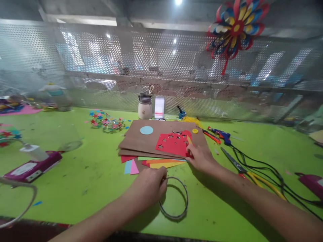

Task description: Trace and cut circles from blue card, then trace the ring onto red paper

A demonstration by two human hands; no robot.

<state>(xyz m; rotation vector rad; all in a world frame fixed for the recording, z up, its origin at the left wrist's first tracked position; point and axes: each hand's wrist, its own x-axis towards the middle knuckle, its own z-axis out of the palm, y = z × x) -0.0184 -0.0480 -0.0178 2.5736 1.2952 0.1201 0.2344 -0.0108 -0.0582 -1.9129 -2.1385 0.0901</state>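
My left hand (154, 183) is closed on a thin dark ring (186, 201), holding it at its upper left side just above the green table. My right hand (200, 157) pinches the lower right corner of a red paper sheet (168, 143) with star-shaped holes. Its thumb is by the front edge of the stacked brown cardboard (133, 143) that lies beneath the sheet. A pale blue paper circle (146, 130) and a small yellow disc (195, 131) rest on the cardboard. Coloured paper scraps (166, 164) stick out along its front edge.
Scissors (236, 163), a blue glue gun (222, 135) and black cables (267, 168) lie at right. Behind the cardboard stand a jar (145, 108) and a phone (158, 107). Star cut-outs (106, 121) pile at the back left; a purple power strip (32, 168) lies at left.
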